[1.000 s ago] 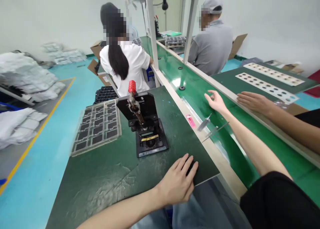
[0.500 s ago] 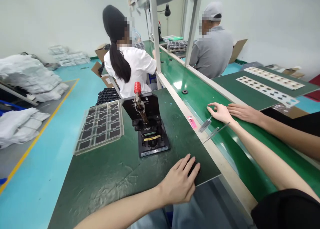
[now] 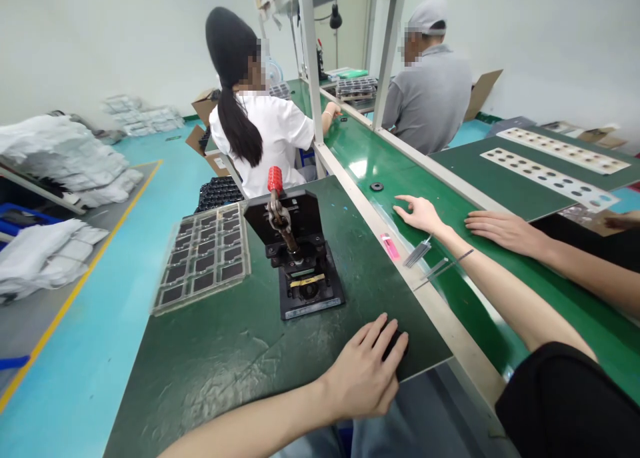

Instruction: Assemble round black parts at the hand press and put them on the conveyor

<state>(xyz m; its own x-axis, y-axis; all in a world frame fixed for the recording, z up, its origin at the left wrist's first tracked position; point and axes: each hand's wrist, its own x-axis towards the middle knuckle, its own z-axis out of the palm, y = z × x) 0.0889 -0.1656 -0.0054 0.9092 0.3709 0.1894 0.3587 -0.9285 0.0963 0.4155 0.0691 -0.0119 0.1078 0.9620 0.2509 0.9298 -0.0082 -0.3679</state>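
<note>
My left hand (image 3: 367,368) is at the front edge of the green work board (image 3: 225,338), its fingers curved over a small black part (image 3: 401,346) that they mostly cover. Stretched across the green conveyor belt (image 3: 450,285), my right hand (image 3: 419,215) has its thumb and fingers apart and holds nothing. Just beyond its fingertips a black round part (image 3: 377,187) lies on the belt. A black clamp fixture (image 3: 307,285) with a red handle (image 3: 275,179) stands on the board, its hinged plate raised. Left of it is a clear tray (image 3: 203,258) of dark square pieces.
Another person's hand (image 3: 500,231) rests on the belt at right. Thin metal rods (image 3: 419,253) and a pink item (image 3: 389,246) lie along the belt's near rail. White posts (image 3: 314,65) rise ahead. Two co-workers (image 3: 270,131) sit beyond. Perforated white strips (image 3: 547,178) lie on the right-hand board.
My right hand has reached forward and left toward the black round part, its fingers spreading. My left hand stays over the black part. The view has shifted slightly.
</note>
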